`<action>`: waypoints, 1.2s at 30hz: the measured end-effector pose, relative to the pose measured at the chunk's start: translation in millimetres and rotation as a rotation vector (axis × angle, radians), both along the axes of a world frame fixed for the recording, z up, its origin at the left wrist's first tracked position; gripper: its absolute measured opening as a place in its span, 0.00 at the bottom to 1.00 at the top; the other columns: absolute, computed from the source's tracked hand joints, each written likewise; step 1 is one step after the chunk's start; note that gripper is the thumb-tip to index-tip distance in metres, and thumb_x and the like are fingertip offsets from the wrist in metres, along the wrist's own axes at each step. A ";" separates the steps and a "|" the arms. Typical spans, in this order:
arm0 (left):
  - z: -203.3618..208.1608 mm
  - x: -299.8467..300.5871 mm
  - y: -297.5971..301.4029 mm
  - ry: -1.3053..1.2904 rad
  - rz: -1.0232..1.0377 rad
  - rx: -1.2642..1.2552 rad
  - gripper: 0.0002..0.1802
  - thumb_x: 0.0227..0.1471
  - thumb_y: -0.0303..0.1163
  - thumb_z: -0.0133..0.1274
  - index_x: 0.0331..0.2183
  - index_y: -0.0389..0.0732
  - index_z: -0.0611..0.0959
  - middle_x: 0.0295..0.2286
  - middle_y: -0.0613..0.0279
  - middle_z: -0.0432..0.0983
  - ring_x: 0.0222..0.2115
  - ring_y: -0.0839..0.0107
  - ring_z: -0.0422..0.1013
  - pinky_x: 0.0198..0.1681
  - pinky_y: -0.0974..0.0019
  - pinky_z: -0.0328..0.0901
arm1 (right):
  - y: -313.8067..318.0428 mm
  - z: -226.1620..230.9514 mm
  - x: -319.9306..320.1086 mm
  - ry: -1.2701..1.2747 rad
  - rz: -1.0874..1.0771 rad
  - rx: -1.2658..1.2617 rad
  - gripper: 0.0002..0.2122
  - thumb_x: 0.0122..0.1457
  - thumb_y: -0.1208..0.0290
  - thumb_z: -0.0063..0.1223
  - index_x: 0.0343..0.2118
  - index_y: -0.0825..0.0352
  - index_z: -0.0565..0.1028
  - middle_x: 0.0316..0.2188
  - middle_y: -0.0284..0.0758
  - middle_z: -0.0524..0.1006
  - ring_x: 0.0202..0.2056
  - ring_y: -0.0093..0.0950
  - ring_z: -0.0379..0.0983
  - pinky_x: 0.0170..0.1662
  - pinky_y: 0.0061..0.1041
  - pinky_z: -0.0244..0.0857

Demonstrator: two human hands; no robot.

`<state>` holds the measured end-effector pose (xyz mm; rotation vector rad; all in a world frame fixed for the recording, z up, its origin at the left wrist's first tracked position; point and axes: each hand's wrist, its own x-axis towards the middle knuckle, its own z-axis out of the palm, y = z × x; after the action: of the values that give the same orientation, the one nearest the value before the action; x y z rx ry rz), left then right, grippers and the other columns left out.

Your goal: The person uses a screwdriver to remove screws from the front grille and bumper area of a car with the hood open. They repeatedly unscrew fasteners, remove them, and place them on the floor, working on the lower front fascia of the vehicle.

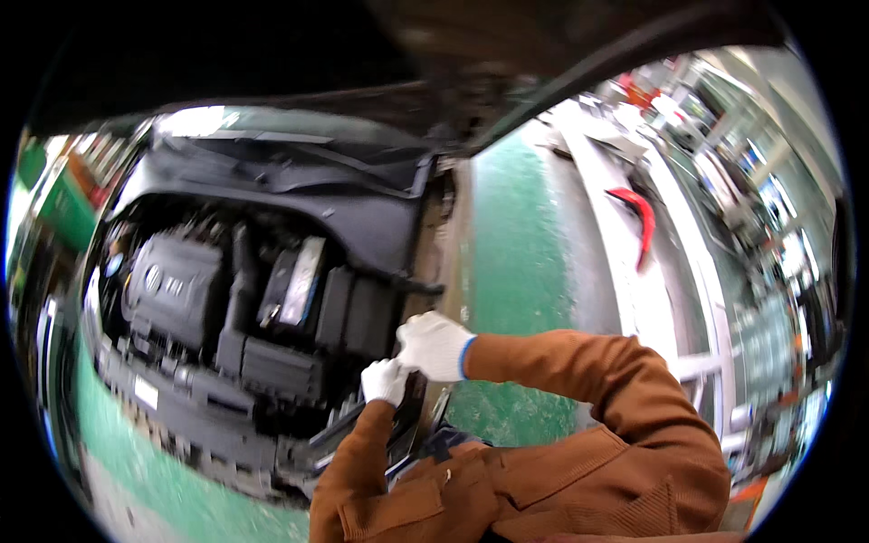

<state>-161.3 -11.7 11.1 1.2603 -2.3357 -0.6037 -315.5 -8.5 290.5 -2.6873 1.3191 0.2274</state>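
Note:
My right hand [434, 347], in a white knit glove with a blue cuff, is at the right front corner of a car's open engine bay. Its fingers are curled, and whatever they grip is too small or hidden to make out. Just below and left of it, my left hand [384, 381], also in a white glove, is closed with its fingertips close to the right hand. A dark part [414, 398] of the car's front corner shows beside and under the hands. The black engine cover [175, 281] and the battery [297, 282] lie to the left.
The raised hood [272, 54] hangs over the bay at the top. Along the bay's right side runs the fender edge [448, 226]. To the right, a red curved lamp-like part [642, 217] lies on a white bench [615, 262], beyond a green floor [516, 244].

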 end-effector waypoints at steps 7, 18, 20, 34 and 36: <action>22.6 -9.5 12.9 -0.123 0.064 -0.007 0.16 0.59 0.49 0.56 0.25 0.52 0.89 0.24 0.58 0.83 0.29 0.54 0.80 0.32 0.50 0.71 | 6.7 -28.7 -38.6 0.035 -0.081 0.060 0.14 0.68 0.56 0.47 0.49 0.55 0.78 0.42 0.47 0.80 0.40 0.48 0.81 0.43 0.51 0.74; -61.2 45.6 -14.2 0.108 0.491 0.575 0.15 0.58 0.38 0.52 0.37 0.46 0.91 0.39 0.47 0.85 0.42 0.46 0.81 0.48 0.51 0.75 | 14.5 -17.5 -25.9 -0.342 -0.497 0.168 0.18 0.69 0.57 0.53 0.55 0.63 0.78 0.46 0.51 0.82 0.48 0.49 0.79 0.52 0.42 0.72; -94.2 54.6 -38.8 -0.249 0.227 0.546 0.16 0.59 0.38 0.50 0.39 0.45 0.91 0.41 0.44 0.85 0.44 0.45 0.81 0.50 0.53 0.74 | 9.3 -18.0 -18.6 -0.266 -0.531 0.199 0.20 0.70 0.55 0.52 0.55 0.64 0.77 0.45 0.51 0.82 0.47 0.49 0.80 0.50 0.43 0.72; -131.1 33.5 -48.1 -0.222 0.177 0.525 0.18 0.61 0.37 0.47 0.42 0.45 0.90 0.43 0.48 0.85 0.46 0.47 0.81 0.50 0.51 0.74 | 3.1 -15.0 -18.5 -0.310 -0.778 0.377 0.19 0.67 0.51 0.56 0.41 0.68 0.78 0.31 0.50 0.82 0.38 0.51 0.80 0.42 0.43 0.72; -121.8 33.6 -39.4 -0.158 0.255 0.520 0.19 0.63 0.39 0.45 0.42 0.46 0.90 0.43 0.49 0.85 0.46 0.48 0.81 0.50 0.52 0.74 | 1.0 -13.8 -21.0 -0.279 -0.743 0.393 0.20 0.67 0.51 0.56 0.40 0.68 0.79 0.30 0.51 0.82 0.37 0.52 0.80 0.42 0.44 0.72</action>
<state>-127.7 -51.1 -110.8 1.8579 -2.1555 -1.1022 -336.5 -7.5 276.7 -1.6993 1.8229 0.0154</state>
